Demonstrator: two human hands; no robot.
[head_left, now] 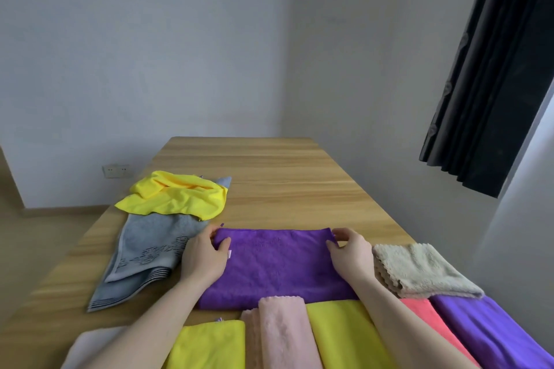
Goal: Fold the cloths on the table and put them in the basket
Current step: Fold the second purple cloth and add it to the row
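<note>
Purple cloth: table centre, folded once, flat.
L hand: pinches far corner, 10 o'clock.
R hand: pinches far corner, 2 o'clock.
Risk: uneven pull skews fold; layers slip.
Basket: not in view.

1. The table is light wood with a streaky grain.
2. The cloth in the middle is deep purple.
3. The crumpled cloth at far left is bright yellow.
4. The towel under it is grey-blue, with dark dashes and dark stripes at its end.
5. The fluffy cloth at right is beige.
6. Along the near edge lie a yellow-green cloth, a pale pink cloth, a yellow cloth, a coral cloth and a violet cloth.
7. The curtain is black with a faint pattern.
8. The wall is pale grey.
</note>
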